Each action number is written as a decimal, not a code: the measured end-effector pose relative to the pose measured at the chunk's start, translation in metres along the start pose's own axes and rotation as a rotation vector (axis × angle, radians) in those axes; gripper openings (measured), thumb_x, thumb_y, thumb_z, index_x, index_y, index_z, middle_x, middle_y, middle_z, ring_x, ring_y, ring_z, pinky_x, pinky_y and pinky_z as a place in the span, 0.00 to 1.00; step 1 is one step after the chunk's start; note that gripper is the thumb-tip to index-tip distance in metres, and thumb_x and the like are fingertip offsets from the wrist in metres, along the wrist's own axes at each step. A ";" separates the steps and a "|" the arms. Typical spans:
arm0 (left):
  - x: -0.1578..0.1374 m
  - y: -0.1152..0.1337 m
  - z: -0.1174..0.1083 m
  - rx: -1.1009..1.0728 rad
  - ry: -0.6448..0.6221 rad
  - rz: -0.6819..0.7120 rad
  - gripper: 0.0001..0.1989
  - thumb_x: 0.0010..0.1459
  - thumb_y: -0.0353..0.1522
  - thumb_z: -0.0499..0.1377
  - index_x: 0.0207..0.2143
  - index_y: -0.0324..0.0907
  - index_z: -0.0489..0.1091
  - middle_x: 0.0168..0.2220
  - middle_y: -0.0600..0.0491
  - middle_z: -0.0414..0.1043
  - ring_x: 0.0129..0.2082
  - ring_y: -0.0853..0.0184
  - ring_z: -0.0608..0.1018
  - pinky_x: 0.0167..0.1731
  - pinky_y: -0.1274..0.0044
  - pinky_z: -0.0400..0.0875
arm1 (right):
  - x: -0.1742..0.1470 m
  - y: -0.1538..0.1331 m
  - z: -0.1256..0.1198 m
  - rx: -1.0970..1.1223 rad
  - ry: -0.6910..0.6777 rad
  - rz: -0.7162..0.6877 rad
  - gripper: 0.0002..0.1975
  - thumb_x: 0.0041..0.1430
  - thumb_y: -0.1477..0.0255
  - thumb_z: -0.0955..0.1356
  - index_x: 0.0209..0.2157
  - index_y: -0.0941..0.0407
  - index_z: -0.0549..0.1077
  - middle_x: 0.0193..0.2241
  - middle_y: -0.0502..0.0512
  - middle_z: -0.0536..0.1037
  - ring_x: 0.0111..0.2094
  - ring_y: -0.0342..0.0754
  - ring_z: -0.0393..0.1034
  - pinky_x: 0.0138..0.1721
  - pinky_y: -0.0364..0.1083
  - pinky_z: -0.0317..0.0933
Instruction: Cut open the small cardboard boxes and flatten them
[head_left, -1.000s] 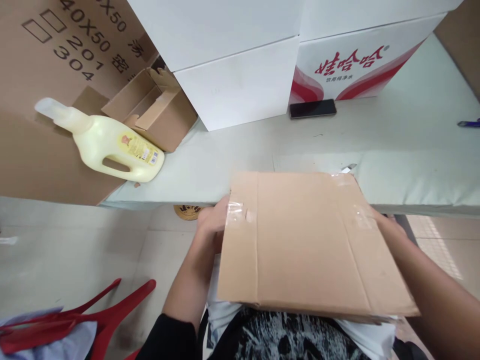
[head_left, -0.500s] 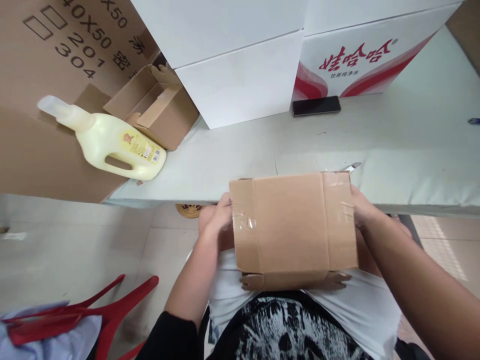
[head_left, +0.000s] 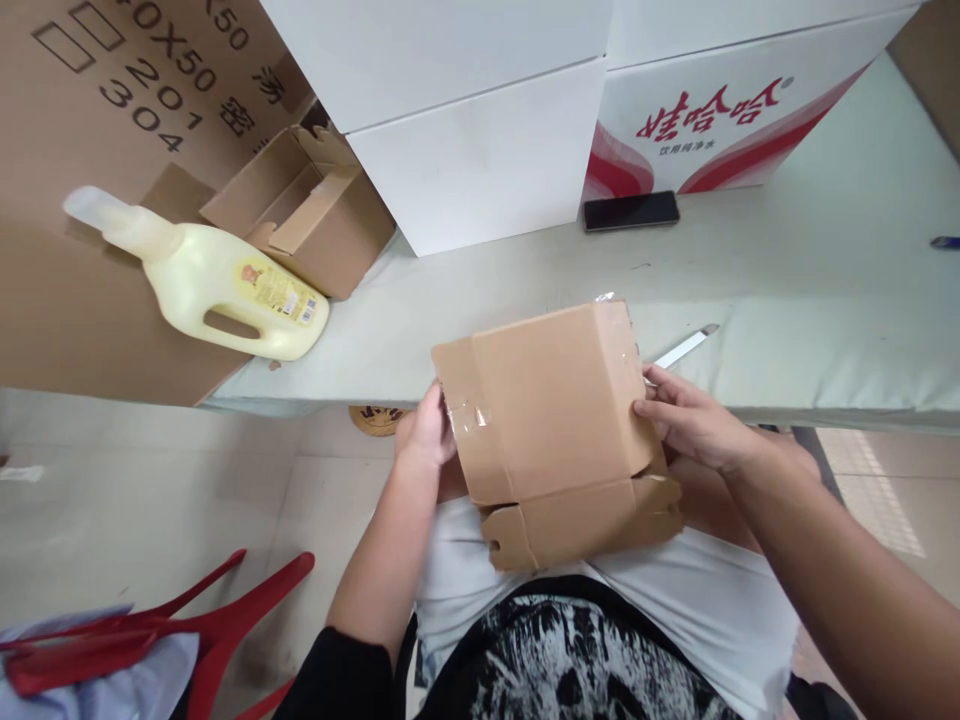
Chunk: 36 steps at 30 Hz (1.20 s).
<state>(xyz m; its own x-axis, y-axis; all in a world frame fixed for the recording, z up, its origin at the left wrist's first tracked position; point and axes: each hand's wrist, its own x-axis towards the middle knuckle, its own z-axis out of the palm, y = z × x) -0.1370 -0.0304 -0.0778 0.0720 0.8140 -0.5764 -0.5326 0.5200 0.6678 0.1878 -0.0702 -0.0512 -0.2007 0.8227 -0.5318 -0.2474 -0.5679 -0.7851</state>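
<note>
A brown cardboard box (head_left: 555, 400) with its flaps folded out rests tilted above my lap, against the table edge. Bits of clear tape cling to its left side flap and its far right corner. My left hand (head_left: 435, 425) grips the left edge, its fingers partly hidden behind the cardboard. At the right edge, my right hand (head_left: 686, 420) holds the side flap between thumb and fingers. Just beyond that hand, a white-handled knife (head_left: 682, 347) lies on the table.
A yellow detergent bottle (head_left: 232, 290) and an open small carton (head_left: 322, 220) stand at the left, by a large printed carton (head_left: 90, 270). White boxes (head_left: 480, 160) line the back, with a black phone (head_left: 631, 211) before them. A red chair (head_left: 217, 630) is at lower left.
The box has turned counterclockwise and shifted left, showing more of its near flap. My right hand has come into fuller view on its edge, and more of the knife shows.
</note>
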 end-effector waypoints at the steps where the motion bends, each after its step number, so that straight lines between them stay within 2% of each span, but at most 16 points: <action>1: -0.003 0.002 0.005 0.000 -0.052 0.006 0.28 0.46 0.53 0.70 0.40 0.39 0.76 0.38 0.47 0.83 0.49 0.51 0.83 0.52 0.64 0.78 | 0.001 0.000 0.001 -0.010 0.004 -0.017 0.27 0.45 0.61 0.78 0.46 0.51 0.70 0.38 0.53 0.82 0.33 0.49 0.79 0.34 0.46 0.74; 3: -0.009 0.004 0.012 0.034 -0.143 0.025 0.36 0.37 0.57 0.73 0.41 0.41 0.76 0.42 0.46 0.83 0.54 0.48 0.81 0.54 0.63 0.77 | 0.000 0.001 0.003 -0.028 0.045 -0.063 0.25 0.49 0.59 0.77 0.46 0.51 0.70 0.35 0.52 0.82 0.31 0.47 0.78 0.31 0.45 0.72; 5: -0.014 0.001 0.017 0.117 -0.134 0.034 0.37 0.30 0.50 0.79 0.42 0.43 0.75 0.41 0.48 0.83 0.51 0.51 0.82 0.53 0.65 0.78 | -0.001 0.001 0.005 -0.047 0.095 -0.099 0.24 0.51 0.58 0.76 0.47 0.50 0.70 0.35 0.51 0.81 0.30 0.47 0.77 0.30 0.44 0.71; 7: -0.016 -0.003 0.019 0.193 -0.045 0.031 0.35 0.30 0.41 0.80 0.43 0.44 0.75 0.40 0.50 0.83 0.45 0.56 0.84 0.49 0.68 0.79 | -0.001 0.001 0.008 -0.078 0.116 -0.115 0.25 0.52 0.57 0.76 0.48 0.50 0.70 0.35 0.51 0.81 0.31 0.47 0.77 0.31 0.45 0.72; 10: -0.016 -0.008 0.023 0.220 0.076 0.070 0.31 0.34 0.38 0.79 0.42 0.44 0.74 0.41 0.51 0.83 0.41 0.61 0.84 0.44 0.69 0.79 | 0.001 0.002 0.012 -0.164 0.134 -0.136 0.27 0.52 0.56 0.75 0.50 0.50 0.69 0.36 0.51 0.81 0.33 0.49 0.78 0.32 0.46 0.72; 15: -0.013 -0.009 0.028 0.222 0.106 0.193 0.27 0.34 0.37 0.79 0.36 0.44 0.73 0.34 0.56 0.81 0.35 0.65 0.83 0.43 0.72 0.78 | 0.004 0.004 0.012 -0.292 0.283 -0.196 0.29 0.52 0.55 0.75 0.52 0.52 0.69 0.35 0.53 0.82 0.35 0.51 0.78 0.35 0.47 0.72; 18: -0.008 -0.003 0.026 0.144 0.157 0.269 0.27 0.34 0.37 0.79 0.37 0.44 0.73 0.36 0.55 0.81 0.37 0.65 0.83 0.45 0.72 0.78 | 0.001 0.007 0.001 -0.354 0.355 -0.183 0.25 0.56 0.55 0.72 0.52 0.51 0.73 0.34 0.52 0.81 0.35 0.49 0.76 0.35 0.46 0.72; 21: 0.000 0.006 0.020 0.015 0.193 0.344 0.25 0.39 0.36 0.77 0.41 0.44 0.74 0.41 0.53 0.82 0.44 0.63 0.83 0.52 0.70 0.76 | -0.006 0.017 -0.015 -0.177 0.370 -0.196 0.21 0.58 0.52 0.70 0.48 0.50 0.76 0.40 0.53 0.82 0.40 0.50 0.78 0.39 0.47 0.74; 24: 0.006 0.009 0.019 -0.068 0.229 0.344 0.24 0.43 0.34 0.75 0.44 0.45 0.73 0.45 0.53 0.82 0.50 0.62 0.82 0.57 0.67 0.73 | -0.014 0.038 -0.024 0.068 0.257 -0.224 0.23 0.57 0.48 0.70 0.46 0.48 0.76 0.48 0.55 0.82 0.50 0.53 0.78 0.53 0.53 0.73; 26: 0.006 0.005 0.024 -0.082 0.233 0.322 0.24 0.44 0.34 0.75 0.44 0.45 0.73 0.45 0.52 0.81 0.51 0.61 0.82 0.57 0.66 0.73 | -0.018 0.053 -0.020 0.108 0.176 -0.194 0.26 0.54 0.48 0.73 0.48 0.49 0.75 0.51 0.57 0.81 0.52 0.54 0.78 0.57 0.56 0.71; 29: 0.005 -0.007 0.039 -0.087 0.222 0.287 0.22 0.45 0.35 0.75 0.42 0.44 0.73 0.45 0.52 0.81 0.49 0.62 0.82 0.56 0.67 0.74 | -0.026 0.069 -0.002 0.069 0.097 -0.143 0.28 0.52 0.51 0.76 0.49 0.52 0.76 0.50 0.60 0.82 0.49 0.56 0.79 0.54 0.56 0.73; 31: 0.004 -0.015 0.054 -0.092 0.188 0.276 0.23 0.44 0.34 0.75 0.42 0.44 0.74 0.44 0.52 0.82 0.47 0.62 0.82 0.55 0.67 0.75 | -0.031 0.072 0.013 0.079 0.084 -0.094 0.26 0.50 0.52 0.77 0.45 0.54 0.76 0.47 0.61 0.83 0.45 0.56 0.81 0.48 0.55 0.75; 34: 0.006 -0.028 0.076 -0.083 0.094 0.253 0.25 0.43 0.34 0.76 0.44 0.43 0.74 0.44 0.52 0.82 0.46 0.62 0.82 0.54 0.66 0.76 | -0.041 0.070 0.024 0.185 0.155 -0.001 0.28 0.46 0.51 0.79 0.43 0.54 0.76 0.45 0.61 0.84 0.40 0.58 0.81 0.39 0.55 0.78; 36: 0.011 -0.036 0.090 -0.056 0.037 0.221 0.26 0.43 0.36 0.76 0.45 0.43 0.74 0.45 0.52 0.82 0.46 0.61 0.82 0.54 0.66 0.75 | -0.046 0.068 0.020 0.251 0.230 0.004 0.29 0.44 0.52 0.80 0.43 0.53 0.75 0.44 0.59 0.84 0.39 0.59 0.82 0.37 0.56 0.78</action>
<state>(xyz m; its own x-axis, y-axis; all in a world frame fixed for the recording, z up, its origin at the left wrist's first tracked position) -0.0406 -0.0169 -0.0658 -0.0818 0.8961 -0.4362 -0.5782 0.3138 0.7531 0.1612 -0.1476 -0.0741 0.0097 0.7887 -0.6147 -0.4787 -0.5360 -0.6953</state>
